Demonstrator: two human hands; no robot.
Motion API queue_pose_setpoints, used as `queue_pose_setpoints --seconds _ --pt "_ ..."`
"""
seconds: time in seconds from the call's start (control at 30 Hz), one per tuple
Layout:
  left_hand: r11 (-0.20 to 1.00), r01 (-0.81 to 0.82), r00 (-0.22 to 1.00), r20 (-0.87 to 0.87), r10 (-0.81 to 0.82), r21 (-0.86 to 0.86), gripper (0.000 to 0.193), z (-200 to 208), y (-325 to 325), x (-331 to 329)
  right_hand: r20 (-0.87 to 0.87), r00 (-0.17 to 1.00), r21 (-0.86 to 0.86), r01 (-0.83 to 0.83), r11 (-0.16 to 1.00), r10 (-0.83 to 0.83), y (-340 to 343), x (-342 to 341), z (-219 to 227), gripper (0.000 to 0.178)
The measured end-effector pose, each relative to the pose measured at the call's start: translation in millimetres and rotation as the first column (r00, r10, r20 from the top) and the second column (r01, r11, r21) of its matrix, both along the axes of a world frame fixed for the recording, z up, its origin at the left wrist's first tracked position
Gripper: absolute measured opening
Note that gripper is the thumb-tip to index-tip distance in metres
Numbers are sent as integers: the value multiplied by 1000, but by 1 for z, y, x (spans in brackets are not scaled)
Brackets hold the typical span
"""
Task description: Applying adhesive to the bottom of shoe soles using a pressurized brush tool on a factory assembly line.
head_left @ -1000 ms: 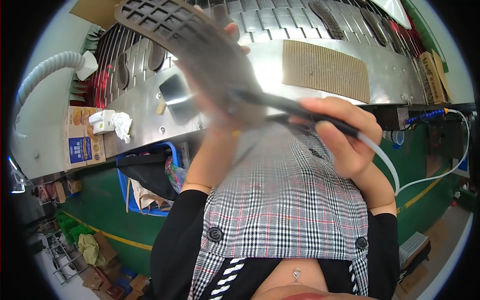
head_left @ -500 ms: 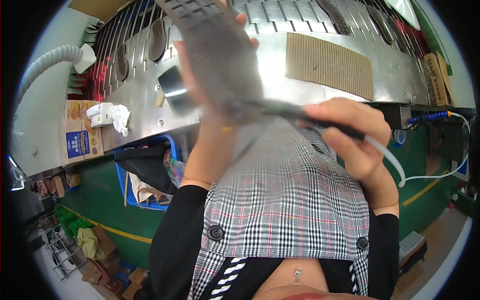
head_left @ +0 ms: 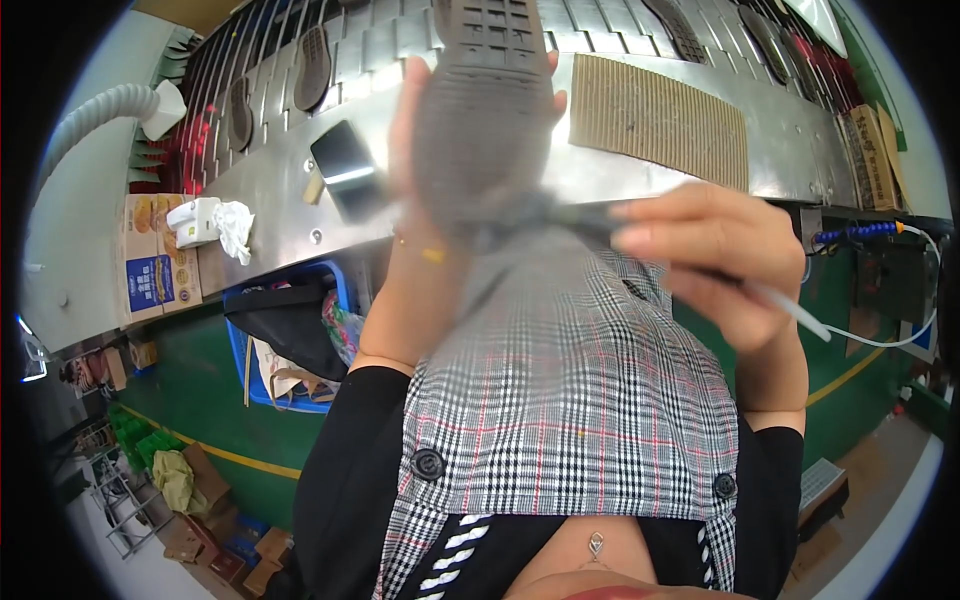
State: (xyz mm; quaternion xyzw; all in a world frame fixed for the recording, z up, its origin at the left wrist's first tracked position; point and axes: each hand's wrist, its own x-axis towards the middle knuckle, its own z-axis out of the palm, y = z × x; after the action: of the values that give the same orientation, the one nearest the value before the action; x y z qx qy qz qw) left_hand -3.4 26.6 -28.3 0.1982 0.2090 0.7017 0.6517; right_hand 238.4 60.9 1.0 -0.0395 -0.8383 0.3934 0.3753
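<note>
A brown-grey shoe sole (head_left: 483, 140) with a ridged, gridded tread stands raised before my chest, blurred by motion. My left hand (head_left: 404, 125) grips it from behind; its fingers show at both side edges. In my right hand (head_left: 720, 255) is a slim dark-handled tool (head_left: 585, 222), with a white hose (head_left: 785, 308) running from its back end. The tool's blurred tip lies at the lower end of the sole; I cannot tell whether it touches. The side of the sole turned away from view is hidden.
Beyond the metal worktable (head_left: 270, 235), a slatted conveyor (head_left: 600, 28) carries more soles (head_left: 312, 70). Corrugated cardboard (head_left: 660, 120) lies at right, a black phone-like slab (head_left: 345, 165) at left. Below the table edge is a blue basket (head_left: 345, 285) with bags; a ribbed duct (head_left: 95, 125) stands far left.
The sole has swung from a leftward tilt to nearly upright, its top moving right. My right hand has shifted slightly right, the tool still in it.
</note>
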Motion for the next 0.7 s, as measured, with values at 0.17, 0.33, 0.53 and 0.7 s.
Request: queue_pose_setpoints --seconds 0.17,0.33,0.53,0.7 --pt "995 -55 998 14 56 -84 67 10 -6 16 78 991 79 -118 990 112 1 7 5 26" --pt "988 121 990 87 -113 -99 68 10 -5 10 18 999 13 -38 999 37 7 8 0 27" --pt "979 182 980 98 -173 -97 71 15 -14 11 -44 997 -30 -64 998 62 9 14 5 29" --pt "968 210 964 192 -182 -135 70 1 -13 -10 91 984 46 -159 986 154 11 22 13 30"
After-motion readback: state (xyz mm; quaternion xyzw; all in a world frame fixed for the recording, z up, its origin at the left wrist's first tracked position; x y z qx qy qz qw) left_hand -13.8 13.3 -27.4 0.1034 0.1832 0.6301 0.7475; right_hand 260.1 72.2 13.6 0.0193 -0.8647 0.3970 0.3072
